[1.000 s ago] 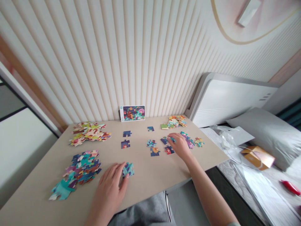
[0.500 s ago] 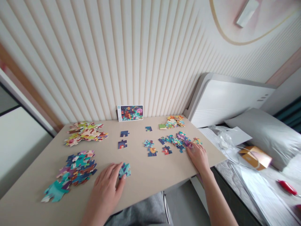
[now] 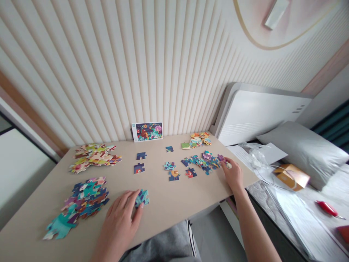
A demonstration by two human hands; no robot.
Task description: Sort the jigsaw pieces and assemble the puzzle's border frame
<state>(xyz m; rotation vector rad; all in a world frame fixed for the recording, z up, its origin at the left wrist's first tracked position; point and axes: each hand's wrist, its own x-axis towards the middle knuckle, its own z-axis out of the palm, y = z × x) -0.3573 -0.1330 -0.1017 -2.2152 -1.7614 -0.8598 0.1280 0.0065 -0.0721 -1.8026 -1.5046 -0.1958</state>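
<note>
My left hand (image 3: 121,214) rests low on the table with a teal patterned puzzle piece (image 3: 142,198) between thumb and forefinger. At the right side of the table, my right hand (image 3: 233,175) is closed on a purple puzzle piece (image 3: 221,158). A small pale piece (image 3: 228,165) shows by its fingers; whether it is held too, I cannot tell. Just left of that hand lies a loose cluster of blue and purple pieces (image 3: 206,162). Nearer the middle are a piece with an orange round shape (image 3: 173,175), a teal one (image 3: 169,166) and a red-and-blue one (image 3: 191,173).
A picture card (image 3: 149,131) leans against the ribbed wall. Two dark blue pieces, one plain (image 3: 141,155) and one with red (image 3: 139,168), lie apart. Piles stand at left: yellowish (image 3: 95,157) and teal-blue (image 3: 87,196). An orange-green pile (image 3: 200,139) is at back right, beside a bed.
My right hand has drawn slightly right, and the purple piece has come away from the cluster with it. My left hand stays on the teal piece. The view has shifted a little.
</note>
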